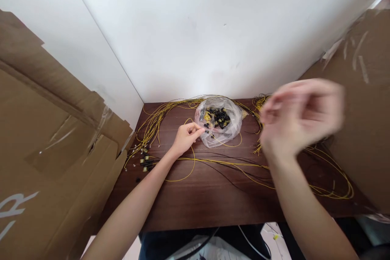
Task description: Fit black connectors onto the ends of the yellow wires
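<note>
My left hand (pixel 188 137) pinches a small black connector (pixel 207 131) with a yellow wire (pixel 227 144) on it, just in front of the clear plastic bag (pixel 234 130). Inside the open bag lie black parts (pixel 222 118) and some yellow ones (pixel 208 116). Raised at the right and closer to the camera, my right hand (pixel 300 115) is blurred by motion. Its fingers are curled, and whatever they may hold cannot be made out.
Bundles of yellow and black wires (pixel 155 120) curve over the dark wooden table (pixel 195 211), with black connectors (pixel 146 160) at the left. Cardboard sheets (pixel 61 130) stand on both sides. A white wall (pixel 213 40) rises behind.
</note>
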A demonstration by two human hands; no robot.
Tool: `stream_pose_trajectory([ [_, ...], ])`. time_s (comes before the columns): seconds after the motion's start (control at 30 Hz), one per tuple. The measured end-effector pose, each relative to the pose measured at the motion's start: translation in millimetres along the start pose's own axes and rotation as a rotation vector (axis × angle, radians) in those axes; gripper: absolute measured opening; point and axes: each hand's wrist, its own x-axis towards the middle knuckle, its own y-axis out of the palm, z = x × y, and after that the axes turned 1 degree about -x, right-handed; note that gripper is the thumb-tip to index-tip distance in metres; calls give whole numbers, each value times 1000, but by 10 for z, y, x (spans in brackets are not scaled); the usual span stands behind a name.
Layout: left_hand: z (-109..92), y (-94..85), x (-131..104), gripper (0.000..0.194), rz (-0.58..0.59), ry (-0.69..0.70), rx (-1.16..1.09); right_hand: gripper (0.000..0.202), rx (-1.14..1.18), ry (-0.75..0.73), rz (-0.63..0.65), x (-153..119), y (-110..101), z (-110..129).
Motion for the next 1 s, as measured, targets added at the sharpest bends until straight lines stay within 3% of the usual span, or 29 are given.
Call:
stream_pose_trajectory([
  [0.07, 2, -2, 0, 26, -1, 5, 6, 12, -63, 99, 59, -128, 78, -192],
  [0.17, 6, -4, 3, 25, 17, -5, -22, 20, -189, 287, 354, -378, 139, -487],
  [0.27, 4, -4, 7, 25, 33, 0, -58, 27, -296, 237, 568, -560, 126, -646],
  [0.33, -2, -2, 7, 25, 32, 7, -69, 30, -353, 173, 635, -613, 103, -674],
  [0.53, -3, -1, -1, 25, 15, 11, -74, 13, -386, 162, 670, -652, 64, -681],
  [1.0, -64, -1, -23, 27, 51, 23, -41, 12, -413, 143, 688, -657, 57, -660],
])
